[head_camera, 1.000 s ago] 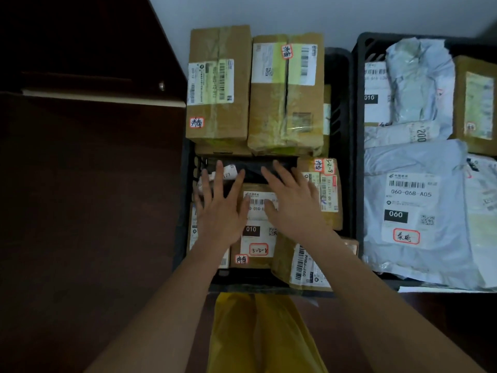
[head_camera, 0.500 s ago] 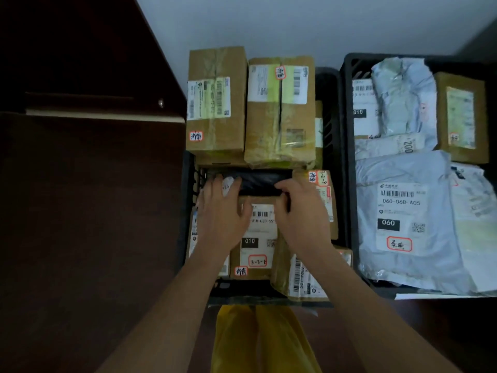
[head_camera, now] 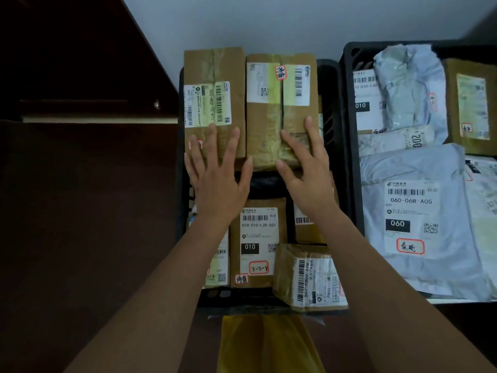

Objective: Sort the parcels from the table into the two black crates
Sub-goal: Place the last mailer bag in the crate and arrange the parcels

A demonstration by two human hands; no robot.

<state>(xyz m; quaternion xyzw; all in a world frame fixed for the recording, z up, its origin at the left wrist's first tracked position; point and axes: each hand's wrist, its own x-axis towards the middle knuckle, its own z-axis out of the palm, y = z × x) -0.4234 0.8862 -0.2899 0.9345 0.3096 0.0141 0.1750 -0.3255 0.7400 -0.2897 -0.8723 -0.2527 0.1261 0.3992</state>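
Both hands lie flat, fingers straight, gripping nothing. The left hand (head_camera: 215,181) rests on the left tall box (head_camera: 213,76), the right hand (head_camera: 305,170) on the right tall box (head_camera: 281,111), presumably steadying them. Both boxes sit at the far end of the left crate (head_camera: 326,109) (cartons only), long axes pointing away from the wearer.

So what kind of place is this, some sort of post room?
Probably a parcel sorting spot: two black crates packed with cardboard boxes and grey mailer bags, all bearing barcoded shipping labels.
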